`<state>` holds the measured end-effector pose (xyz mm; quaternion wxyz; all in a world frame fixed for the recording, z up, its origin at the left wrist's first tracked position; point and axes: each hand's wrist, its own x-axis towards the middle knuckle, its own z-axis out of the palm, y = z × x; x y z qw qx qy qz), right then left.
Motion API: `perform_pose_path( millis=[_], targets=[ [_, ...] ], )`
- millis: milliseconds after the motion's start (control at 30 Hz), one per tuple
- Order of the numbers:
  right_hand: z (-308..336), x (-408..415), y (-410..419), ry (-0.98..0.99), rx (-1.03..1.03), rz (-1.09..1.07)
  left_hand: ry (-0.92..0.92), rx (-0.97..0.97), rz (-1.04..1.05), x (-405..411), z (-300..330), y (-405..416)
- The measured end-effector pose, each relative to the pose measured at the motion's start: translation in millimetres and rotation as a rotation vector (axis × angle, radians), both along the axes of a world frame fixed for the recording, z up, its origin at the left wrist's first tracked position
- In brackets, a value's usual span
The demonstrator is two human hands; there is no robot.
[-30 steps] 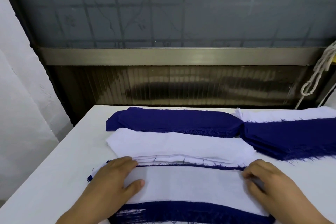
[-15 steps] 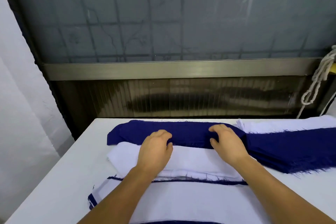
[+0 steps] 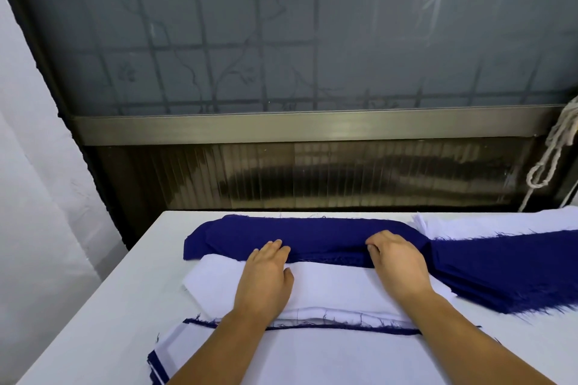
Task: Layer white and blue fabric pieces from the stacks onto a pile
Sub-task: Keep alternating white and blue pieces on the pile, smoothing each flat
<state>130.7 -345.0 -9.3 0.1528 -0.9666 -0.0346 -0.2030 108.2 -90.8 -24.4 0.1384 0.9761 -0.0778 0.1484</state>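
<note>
On the white table (image 3: 93, 306), three lots of cloth lay in rows before the person: a blue stack (image 3: 312, 234) farthest away, a white stack (image 3: 331, 287) just in front of it, and nearest the camera the layered pile (image 3: 312, 356), topped with a white piece and showing blue edges along its far side and left corner. Both forearms reached over the pile and the white stack to the near edge of the blue stack. The left hand (image 3: 266, 275) lay palm down on the white stack, its fingers close together and fairly straight, the tips touching the frayed near edge of the blue cloth. The right hand (image 3: 397, 262) rested at the same edge farther right, its fingers curled down onto the blue fabric; whether they actually pinched a layer could not be told. To the right, a second blue heap (image 3: 506, 272) spread toward the table's edge, with more white cloth (image 3: 500, 223) behind it. A knotted white rope (image 3: 553, 153) hung at the far right beside the window frame.
</note>
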Motion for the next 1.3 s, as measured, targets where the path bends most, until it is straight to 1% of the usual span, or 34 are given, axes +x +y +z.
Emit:
perform_pose_path(
  millis=[200, 367, 500, 700, 833, 900, 967, 1000, 1067, 1133, 1200, 1300],
  targets=[
    [0.9, -2.9, 1.9, -0.041, 0.123, 0.003, -0.06, -0.053, -0.019, -2.8, 1.9, -0.8],
    [2.4, -4.5, 1.0, -0.059, 0.244, 0.041, -0.124, -0.073, -0.164, -5.9, 4.6, -4.0],
    [3.3, -9.2, 1.7, -0.107, 0.229, 0.116, -0.094, -0.035, -0.26, -7.6, 4.1, -5.2],
    [10.5, -22.5, 6.7, -0.233, 0.194, 0.17, -0.001, 0.014, -0.333, -10.1, 3.0, -8.0],
    [9.8, -30.3, 10.3, -0.283, 0.182, 0.257, -0.002, 0.06, -0.262, -9.1, 2.8, -9.1],
    [9.4, -31.8, 9.4, -0.267, 0.202, 0.253, -0.017, 0.035, -0.197, -8.4, 4.4, -8.9],
    [11.2, -31.5, 8.1, -0.219, 0.186, 0.251, -0.065, -0.022, -0.104, -7.6, 6.1, -6.0],
    [12.5, -30.6, 7.6, -0.168, 0.137, 0.26, -0.087, -0.04, -0.053, -7.4, 6.1, -3.9],
    [14.9, -29.2, 7.3, -0.039, -0.002, 0.309, -0.099, -0.008, 0.035, -7.5, 5.8, 0.7],
    [18.0, -30.7, 8.3, 0.052, -0.089, 0.348, -0.065, 0.034, 0.093, -8.1, 5.8, 5.2],
    [24.1, -37.6, 9.1, 0.056, -0.099, 0.334, -0.052, 0.048, 0.123, -8.5, 7.6, 10.8],
    [35.6, -58.4, 1.7, 0.01, -0.048, 0.274, -0.14, 0.031, 0.102, -15.0, 19.7, 20.3]
  ],
)
